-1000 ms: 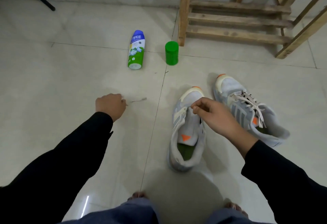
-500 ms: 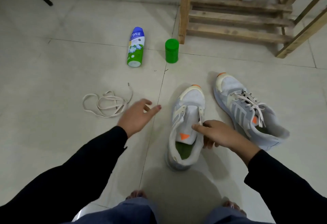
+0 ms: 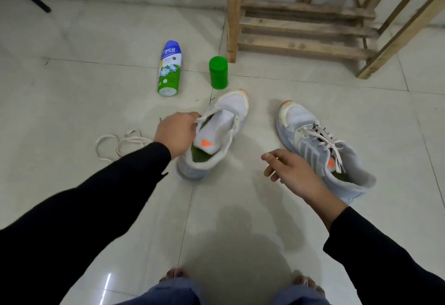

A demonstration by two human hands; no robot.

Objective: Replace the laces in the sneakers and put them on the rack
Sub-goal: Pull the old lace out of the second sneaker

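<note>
- Sneakers: the unlaced sneaker [image 3: 216, 133] lies on the floor [image 3: 72, 88] in front of the person, toe pointing away from them, tongue with an orange triangle pulled up and the green insole showing.
- Left hand [image 3: 177, 133] grips the unlaced sneaker at its left edge, fingers curled over the rim beside the tongue.
- Right hand [image 3: 289, 170] hangs to the right of the unlaced sneaker, apart from it, fingers loosely bent and holding nothing; it overlaps the near side of the laced sneaker in view, and whether it touches that one cannot be told.
- Laced sneaker [image 3: 313, 141] lies to the right of the unlaced sneaker, well apart, toe away and angled left, with its cream lace threaded and tied.
- Loose lace [image 3: 120, 142] lies in loops on the floor left of the unlaced sneaker, partly hidden behind the left sleeve.
- Cap [image 3: 218, 72], green, stands upright just beyond the unlaced sneaker's toe.
- Bottle [image 3: 169, 69], blue, white and green, lies on its side beyond and left of the unlaced sneaker.
- Rack [image 3: 303, 28], bare wood with slatted shelves, stands beyond and right of the unlaced sneaker; neither sneaker is on it.
</note>
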